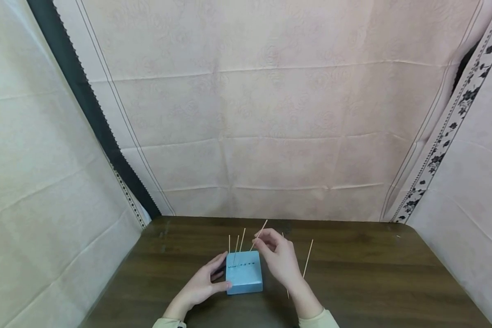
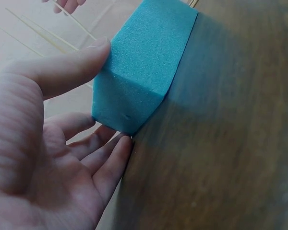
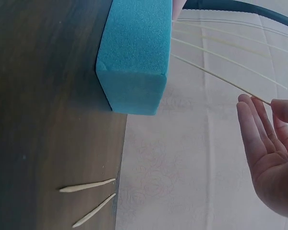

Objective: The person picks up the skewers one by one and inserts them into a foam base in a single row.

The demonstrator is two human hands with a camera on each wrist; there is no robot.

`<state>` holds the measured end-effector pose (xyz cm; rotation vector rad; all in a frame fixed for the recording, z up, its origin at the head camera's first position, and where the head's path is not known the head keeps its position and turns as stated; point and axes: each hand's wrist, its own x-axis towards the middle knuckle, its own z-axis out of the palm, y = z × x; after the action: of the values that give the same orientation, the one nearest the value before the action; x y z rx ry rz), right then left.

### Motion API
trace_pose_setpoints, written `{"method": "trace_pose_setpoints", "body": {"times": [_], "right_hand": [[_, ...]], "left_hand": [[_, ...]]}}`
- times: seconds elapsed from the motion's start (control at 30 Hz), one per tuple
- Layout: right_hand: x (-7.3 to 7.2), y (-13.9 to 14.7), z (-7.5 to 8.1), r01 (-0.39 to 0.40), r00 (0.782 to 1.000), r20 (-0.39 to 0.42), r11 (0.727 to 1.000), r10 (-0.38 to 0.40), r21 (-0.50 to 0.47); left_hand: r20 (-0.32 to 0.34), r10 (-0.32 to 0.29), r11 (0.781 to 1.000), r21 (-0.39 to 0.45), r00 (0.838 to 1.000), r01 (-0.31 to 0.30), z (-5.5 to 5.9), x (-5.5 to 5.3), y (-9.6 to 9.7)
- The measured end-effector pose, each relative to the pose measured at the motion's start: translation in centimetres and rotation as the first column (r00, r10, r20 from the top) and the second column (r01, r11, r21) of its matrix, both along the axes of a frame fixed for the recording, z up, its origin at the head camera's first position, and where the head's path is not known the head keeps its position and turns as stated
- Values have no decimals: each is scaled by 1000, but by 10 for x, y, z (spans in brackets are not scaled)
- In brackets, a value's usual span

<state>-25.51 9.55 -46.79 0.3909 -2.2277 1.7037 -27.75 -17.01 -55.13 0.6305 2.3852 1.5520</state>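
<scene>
A light blue foam block [image 1: 244, 275] rests on the table, a row of small dark marks along its top. My left hand [image 1: 202, 282] holds its left side, thumb at the near corner and fingers round the far side; in the left wrist view the thumb [image 2: 79, 69] presses the block's edge. Several thin wooden sticks [image 1: 243, 239] stand up from the block, leaning slightly. Between thumb and fingertips, my right hand [image 1: 279, 257] pinches another wooden stick [image 3: 221, 79], tilted, its lower end at the block's far right part.
Two loose sticks lie on the brown wooden table [image 1: 373, 278] to the right: one stick [image 1: 308, 258] beyond the right wrist, another partly hidden behind the right forearm. A pale cloth [image 1: 279, 136] hangs behind the table, with more cloth at both sides.
</scene>
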Motion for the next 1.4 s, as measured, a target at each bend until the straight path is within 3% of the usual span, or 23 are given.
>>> {"method": "trace_pose_setpoints", "body": {"times": [0.6, 1.4], "right_hand": [[3, -5, -1, -29, 1000, 5, 1000, 29, -6], [0, -11, -8, -40, 999, -25, 996, 42, 83]], "left_hand": [[15, 6, 1000, 8, 1000, -6, 0, 1, 0], [21, -3, 1000, 26, 1000, 2, -1, 0, 0]]}}
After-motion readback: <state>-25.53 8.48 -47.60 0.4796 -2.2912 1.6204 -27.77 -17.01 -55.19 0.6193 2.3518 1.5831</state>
